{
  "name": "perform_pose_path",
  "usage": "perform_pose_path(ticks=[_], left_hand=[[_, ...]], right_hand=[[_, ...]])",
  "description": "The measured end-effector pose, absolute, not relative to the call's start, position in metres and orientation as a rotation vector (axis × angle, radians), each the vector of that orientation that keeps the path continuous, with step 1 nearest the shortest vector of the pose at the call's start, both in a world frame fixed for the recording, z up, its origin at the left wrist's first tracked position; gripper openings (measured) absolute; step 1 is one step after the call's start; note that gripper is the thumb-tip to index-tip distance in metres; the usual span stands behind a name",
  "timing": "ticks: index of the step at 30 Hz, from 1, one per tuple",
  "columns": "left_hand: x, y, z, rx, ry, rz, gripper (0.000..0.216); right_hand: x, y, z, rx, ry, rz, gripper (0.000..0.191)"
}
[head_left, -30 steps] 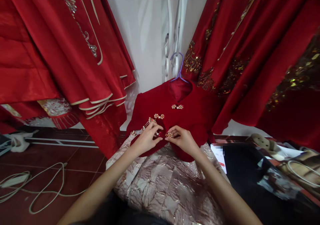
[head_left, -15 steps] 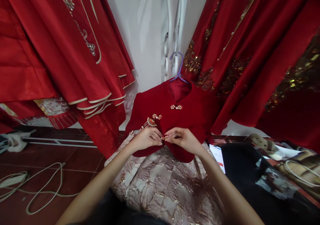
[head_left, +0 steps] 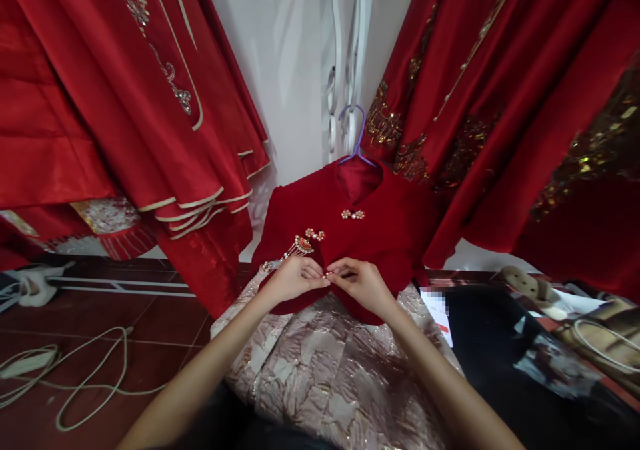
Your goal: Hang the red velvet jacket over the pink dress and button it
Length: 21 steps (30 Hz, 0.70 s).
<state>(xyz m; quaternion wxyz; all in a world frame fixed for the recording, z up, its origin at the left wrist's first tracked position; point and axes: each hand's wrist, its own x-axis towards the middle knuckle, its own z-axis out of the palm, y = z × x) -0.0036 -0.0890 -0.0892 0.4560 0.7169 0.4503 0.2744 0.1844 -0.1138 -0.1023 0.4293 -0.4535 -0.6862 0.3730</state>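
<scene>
A short red velvet jacket (head_left: 380, 227) on a purple hanger (head_left: 356, 140) lies across a pale pink brocade skirt (head_left: 330, 377). My left hand (head_left: 295, 278) and my right hand (head_left: 363, 282) meet at the jacket's front edge. Both pinch a small gold pearl clasp (head_left: 330, 274) between their fingertips. Two more pearl clasps show above: one at the collar (head_left: 353, 215), one lower (head_left: 315, 234) with a red fan-shaped ornament (head_left: 301, 245) hanging from it.
Red embroidered gowns hang at the left (head_left: 115, 103) and right (head_left: 510, 103), framing a white wall. A white cable (head_left: 75, 383) lies on the dark red floor at the left. Black cloth (head_left: 505, 343), beige shoes (head_left: 525, 282) and bags lie at the right.
My hands have drawn closer together at the clasp, closing the gap in the jacket's front edge. The fan ornament, partly behind my left fingers before, now shows fully.
</scene>
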Motion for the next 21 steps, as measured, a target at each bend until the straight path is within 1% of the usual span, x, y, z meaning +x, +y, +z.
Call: perform_pose_path(ticks=[6,13,21], left_hand=[[-0.002,-0.088,-0.091,1.725,1.128,0.681,0.014],[-0.005,-0.087,-0.091,1.744,1.138,0.611,0.01],[-0.011,-0.087,-0.092,2.007,1.185,0.617,0.012]], right_hand=[[0.181,-0.116,-0.102,-1.149,-1.708,0.855,0.012],[0.178,-0.116,-0.108,-1.131,-1.738,0.814,0.012],[0.174,-0.119,-0.112,-1.138,-1.801,0.736,0.009]])
